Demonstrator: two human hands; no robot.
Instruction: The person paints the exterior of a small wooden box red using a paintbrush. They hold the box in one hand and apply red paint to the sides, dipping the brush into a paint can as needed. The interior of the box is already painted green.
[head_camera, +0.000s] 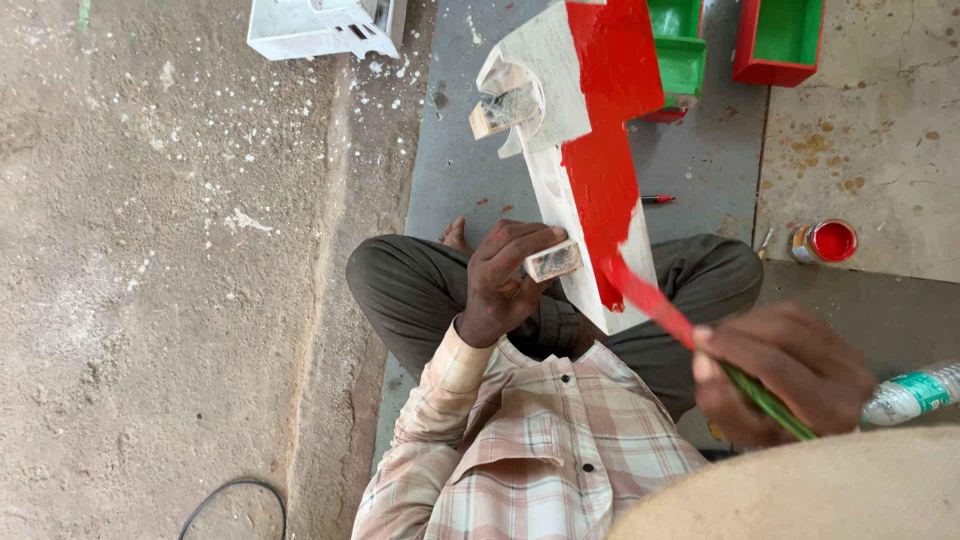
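I sit cross-legged on the floor with a white wooden piece (560, 90) held upright over my lap. Part of its face is painted red (605, 150). My left hand (505, 280) grips a small block that sticks out near the piece's lower end. My right hand (785, 370) is shut on a green-handled paintbrush (700, 340). Its red-coated bristles touch the lower edge of the red area.
An open tin of red paint (825, 242) stands on the floor to my right. A plastic bottle (912, 392) lies near my right hand. Red-and-green painted boxes (778, 40) and a white frame (320, 28) sit ahead. A red pen (658, 199) and a black cable (232, 500) lie on the floor.
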